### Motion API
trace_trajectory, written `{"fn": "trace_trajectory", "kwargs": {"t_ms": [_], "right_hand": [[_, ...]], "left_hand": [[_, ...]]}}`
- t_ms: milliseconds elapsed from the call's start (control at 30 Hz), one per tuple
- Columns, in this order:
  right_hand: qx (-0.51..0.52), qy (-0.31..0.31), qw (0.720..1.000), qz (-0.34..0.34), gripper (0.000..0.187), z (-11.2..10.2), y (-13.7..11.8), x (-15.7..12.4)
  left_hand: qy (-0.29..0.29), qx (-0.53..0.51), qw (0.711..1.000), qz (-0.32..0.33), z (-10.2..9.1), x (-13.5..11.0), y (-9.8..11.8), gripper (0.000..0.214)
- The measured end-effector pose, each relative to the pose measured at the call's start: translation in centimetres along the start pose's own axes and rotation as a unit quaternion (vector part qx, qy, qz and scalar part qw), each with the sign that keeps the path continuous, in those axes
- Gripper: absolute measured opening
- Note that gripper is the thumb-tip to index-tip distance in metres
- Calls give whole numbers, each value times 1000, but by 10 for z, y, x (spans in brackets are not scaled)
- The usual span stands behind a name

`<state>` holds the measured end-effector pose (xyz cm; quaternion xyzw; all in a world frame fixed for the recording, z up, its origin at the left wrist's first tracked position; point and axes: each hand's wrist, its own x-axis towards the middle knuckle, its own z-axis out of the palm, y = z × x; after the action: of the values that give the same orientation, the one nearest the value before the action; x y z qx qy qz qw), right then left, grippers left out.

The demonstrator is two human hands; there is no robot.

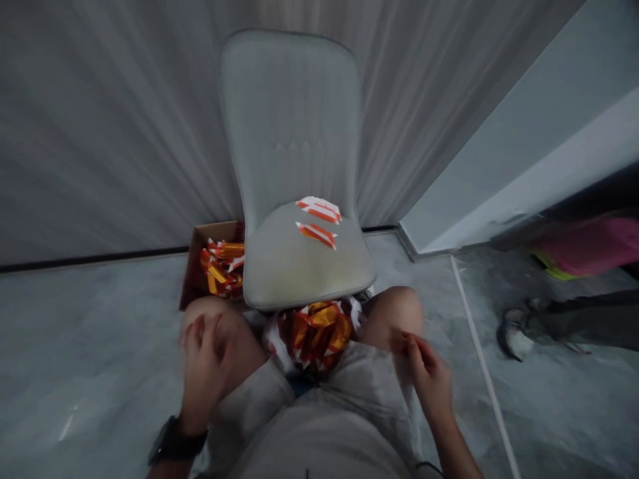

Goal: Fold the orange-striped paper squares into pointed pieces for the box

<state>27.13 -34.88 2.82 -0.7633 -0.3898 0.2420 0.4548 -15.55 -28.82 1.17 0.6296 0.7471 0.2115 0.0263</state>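
My left hand [206, 359] hovers over my left knee, blurred, with loosely bent fingers apart and nothing seen in them. By my right thigh is my right hand [428, 376], its thumb and fingertips drawn together; no object shows there. Between my legs sits a white plastic bag [280, 342] full of shiny orange-gold wrapped packets [322, 326]. On the seat of a grey chair [294, 266] before me lie a small group of orange-and-white packets [319, 209] and a single packet [318, 235] nearer me. Neither hand touches them.
Left of the chair, a cardboard box [192, 279] holds more of the wrapped packets, partly hidden behind the seat. A grey panelled wall [120, 133] stands behind. To the right are a person's leg and shoe [516, 336] and a pink object [589, 246].
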Motion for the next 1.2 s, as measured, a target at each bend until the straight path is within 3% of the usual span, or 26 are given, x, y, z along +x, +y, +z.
{"fn": "trace_trajectory", "kwargs": {"t_ms": [100,233,367,500,600,767,833,933,1000,1067,1133,1200], "right_hand": [[2,-71,996,-58,43,26,-10,30],[-2,-181,971,-155,37,88,-34,105],[-66,-189,946,-254,30,164,-64,187],[-135,-181,916,-333,23,222,-85,227],[-104,-174,937,-286,13,248,-88,228],[55,-205,963,-166,30,269,-89,222],[159,-225,957,-94,39,268,-92,219],[294,-283,912,39,43,258,-99,203],[349,-328,870,117,42,250,-102,184],[377,-364,838,151,41,244,-104,160],[387,-403,816,148,39,241,-105,136],[386,-435,803,128,38,240,-105,114]], "left_hand": [[9,88,996,-4,13,2,21,62],[16,154,988,8,23,3,36,66],[20,175,984,8,26,8,43,64],[14,185,983,-2,30,11,44,64],[13,202,979,-9,35,14,42,62],[11,180,983,-46,33,23,34,58],[18,105,993,-48,28,30,37,55],[5,-82,995,-63,25,49,62,44],[-38,-243,965,-88,29,68,92,41],[-94,-408,900,-122,36,91,123,51],[-118,-502,843,-156,42,112,147,64],[-125,-547,809,-177,45,125,157,72]]}}
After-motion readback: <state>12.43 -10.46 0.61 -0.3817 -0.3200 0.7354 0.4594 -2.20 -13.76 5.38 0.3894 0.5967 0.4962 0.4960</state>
